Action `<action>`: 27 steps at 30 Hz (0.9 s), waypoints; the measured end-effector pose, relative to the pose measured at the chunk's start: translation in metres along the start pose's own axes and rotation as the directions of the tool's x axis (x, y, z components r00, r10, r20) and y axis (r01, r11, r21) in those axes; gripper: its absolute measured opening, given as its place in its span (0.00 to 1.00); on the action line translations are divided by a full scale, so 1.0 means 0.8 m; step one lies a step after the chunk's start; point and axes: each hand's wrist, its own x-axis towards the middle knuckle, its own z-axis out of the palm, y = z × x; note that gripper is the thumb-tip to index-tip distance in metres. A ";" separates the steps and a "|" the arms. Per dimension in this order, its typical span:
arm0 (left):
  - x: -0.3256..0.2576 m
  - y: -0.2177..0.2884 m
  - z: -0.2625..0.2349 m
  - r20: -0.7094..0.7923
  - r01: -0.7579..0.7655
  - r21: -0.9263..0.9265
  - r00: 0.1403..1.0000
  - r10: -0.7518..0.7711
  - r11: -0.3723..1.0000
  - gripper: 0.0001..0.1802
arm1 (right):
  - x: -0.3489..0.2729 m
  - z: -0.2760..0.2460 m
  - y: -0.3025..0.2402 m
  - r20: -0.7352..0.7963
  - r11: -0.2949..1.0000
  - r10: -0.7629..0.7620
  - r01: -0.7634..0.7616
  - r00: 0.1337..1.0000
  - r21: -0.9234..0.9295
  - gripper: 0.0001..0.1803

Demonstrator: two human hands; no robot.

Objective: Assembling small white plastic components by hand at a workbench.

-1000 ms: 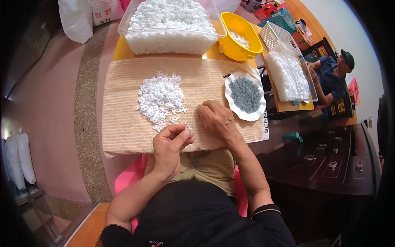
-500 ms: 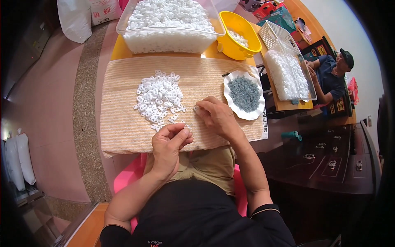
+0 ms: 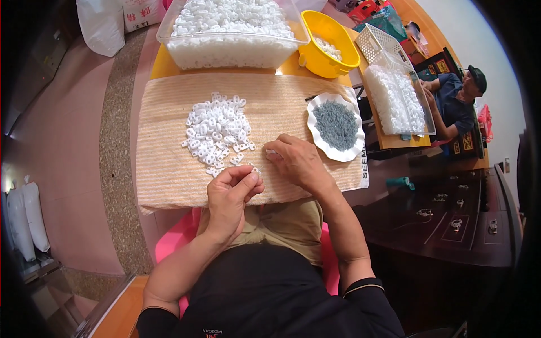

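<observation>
My left hand (image 3: 230, 194) pinches a small white plastic piece (image 3: 255, 169) between thumb and forefinger, just above the cloth's near part. My right hand (image 3: 297, 160) is beside it to the right, fingers bent down and closed; something pale shows at its fingertips, too small to make out. Left of centre, a loose pile of white two-holed plastic pieces (image 3: 217, 125) lies on the striped beige cloth (image 3: 163, 146), with a few strays near my left fingertips. Beyond my right hand sits a white scalloped plate (image 3: 352, 152) heaped with tiny grey-blue pieces (image 3: 336, 125).
At the table's far side stand a clear tub (image 3: 234, 53) full of white pieces and a yellow basin (image 3: 327, 66) holding some pale ones. To the right, another person (image 3: 453, 104) works beside a clear bin (image 3: 397, 104) of white parts. Sacks (image 3: 101, 25) stand on the floor.
My right fingers have drawn in slightly and curled further down over the cloth. My left hand keeps its pinch in nearly the same spot. The whole view has shifted a little.
</observation>
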 end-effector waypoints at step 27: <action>0.005 0.004 0.001 0.000 0.070 0.031 0.998 -0.070 0.997 0.10 | -0.019 0.008 0.026 0.311 0.350 0.140 -0.341 0.940 0.873 0.16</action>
